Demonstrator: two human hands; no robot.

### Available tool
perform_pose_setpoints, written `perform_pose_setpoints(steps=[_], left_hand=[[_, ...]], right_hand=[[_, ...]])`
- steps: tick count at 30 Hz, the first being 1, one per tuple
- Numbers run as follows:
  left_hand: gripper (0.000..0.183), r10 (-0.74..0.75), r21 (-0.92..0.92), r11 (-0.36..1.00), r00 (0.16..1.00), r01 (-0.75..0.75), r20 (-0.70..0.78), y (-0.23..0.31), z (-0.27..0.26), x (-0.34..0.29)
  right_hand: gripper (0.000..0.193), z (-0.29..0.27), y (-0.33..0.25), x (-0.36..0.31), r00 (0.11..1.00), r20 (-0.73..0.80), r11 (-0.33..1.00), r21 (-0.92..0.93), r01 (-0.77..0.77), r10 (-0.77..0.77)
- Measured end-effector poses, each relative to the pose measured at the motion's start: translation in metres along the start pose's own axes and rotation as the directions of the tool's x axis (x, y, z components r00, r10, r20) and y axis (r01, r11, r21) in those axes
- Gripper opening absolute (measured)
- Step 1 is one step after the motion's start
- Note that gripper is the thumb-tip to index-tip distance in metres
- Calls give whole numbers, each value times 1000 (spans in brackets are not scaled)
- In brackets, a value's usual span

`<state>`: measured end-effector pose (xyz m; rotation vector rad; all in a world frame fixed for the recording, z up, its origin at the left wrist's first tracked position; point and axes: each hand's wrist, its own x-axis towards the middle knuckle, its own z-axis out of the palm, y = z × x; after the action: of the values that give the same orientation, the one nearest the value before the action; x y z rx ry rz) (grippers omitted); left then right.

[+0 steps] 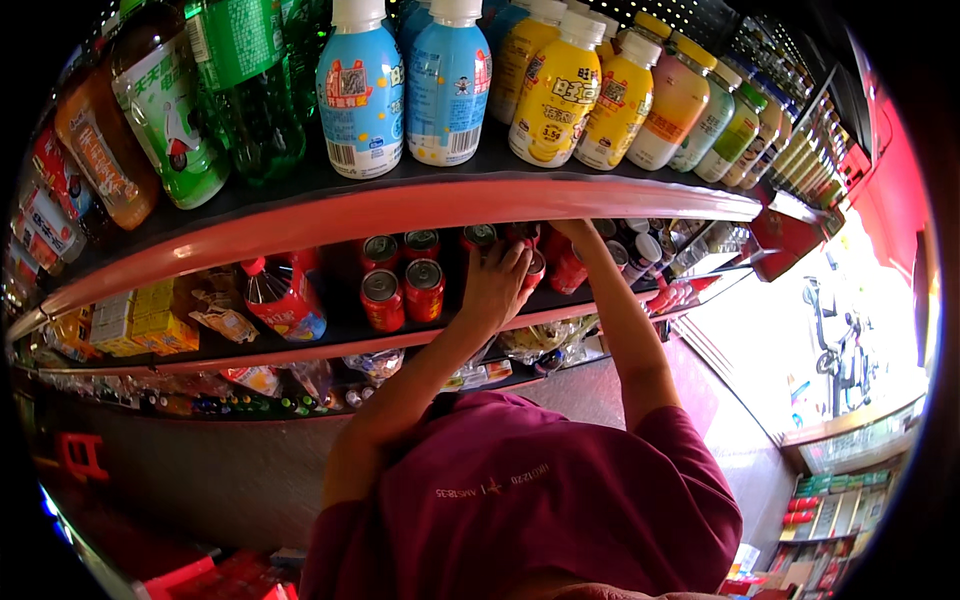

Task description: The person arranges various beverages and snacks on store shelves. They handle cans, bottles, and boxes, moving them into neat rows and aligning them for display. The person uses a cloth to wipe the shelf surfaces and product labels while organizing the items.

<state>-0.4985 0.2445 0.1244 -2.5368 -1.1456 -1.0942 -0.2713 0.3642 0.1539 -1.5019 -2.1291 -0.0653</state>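
Several closed red cans (425, 298), left hand (494, 288) against one, right hand (573, 229) part-hidden, both grips unclear

Upper shelf (440, 200): two blue bottles (361, 100) at front edge, mid-span; yellow bottles (556, 100) just right; big green bottle (245, 90) toward left end. Lower shelf (230, 358): yellow boxes (160, 320) near left end, red-labelled bottle (285, 302) farther right. Red stool (82, 457) on floor (250, 470).
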Motion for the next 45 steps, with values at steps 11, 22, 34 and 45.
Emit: perform_pose_setpoints(steps=[11, 22, 34, 45], left_hand=[[66, -105, 51, 993, 994, 107, -40, 8, 1, 2], [66, -142, 47, 989, 990, 143, -25, 11, 1, 1], [75, -142, 22, 990, 990, 141, 10, 10, -2, 2], [133, -422, -72, 905, 906, 419, -33, 4, -16, 13]], right_hand=[[40, 34, 2, 23, 984, 37, 975, -135, 177, -173], [38, 38, -4, 17, 974, -7, 965, -142, 222, -225], [36, 40, -11, 15, 967, -46, 960, -144, 242, -251], [34, 28, -8, 24, 966, -106, 965, -142, 221, -237]])
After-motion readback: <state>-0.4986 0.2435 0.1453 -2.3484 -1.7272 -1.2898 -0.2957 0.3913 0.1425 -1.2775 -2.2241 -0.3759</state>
